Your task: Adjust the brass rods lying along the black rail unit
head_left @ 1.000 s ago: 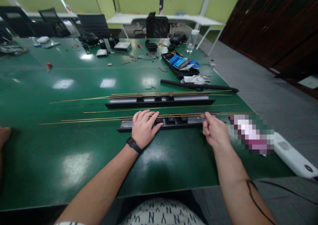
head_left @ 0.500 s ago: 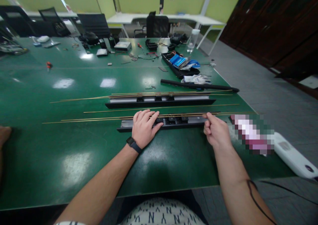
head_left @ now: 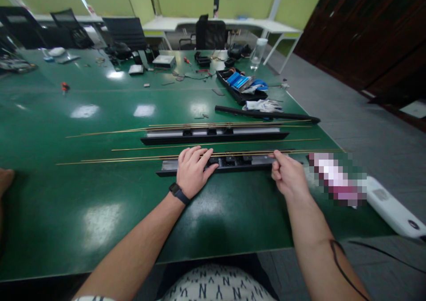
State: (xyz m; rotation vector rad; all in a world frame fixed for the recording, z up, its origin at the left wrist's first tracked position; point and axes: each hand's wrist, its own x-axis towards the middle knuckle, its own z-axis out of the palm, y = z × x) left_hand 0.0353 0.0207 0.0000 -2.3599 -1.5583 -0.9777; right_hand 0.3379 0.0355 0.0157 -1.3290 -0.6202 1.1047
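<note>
My left hand (head_left: 194, 170), wearing a dark wristwatch (head_left: 179, 193), lies across the nearer black metal rail (head_left: 258, 166). Its fingers reach over the thin brass-coloured rods (head_left: 116, 160), and the thumb is on the near side. Black blocks (head_left: 230, 160) sit inside this rail, right of the thumb. At the rail's right end, my right hand (head_left: 289, 172) is closed in a pinch at the line of rods; the exact contact is partly hidden. Behind, a second black rail (head_left: 216, 139) holds similar blocks, with more rods along it. One loose rod (head_left: 133, 149) lies between the rails.
A long black strip (head_left: 266, 114), white gloves (head_left: 262, 106) and a black tray (head_left: 233, 90) with blue items lie behind the rails. To the right are a pixelated pink object (head_left: 336, 179) and a white device (head_left: 392, 208). Another person's hand (head_left: 5, 179) shows at the left edge.
My right hand has shifted slightly left along the nearer rail, still pinched. My left hand stays in place on the rail.
</note>
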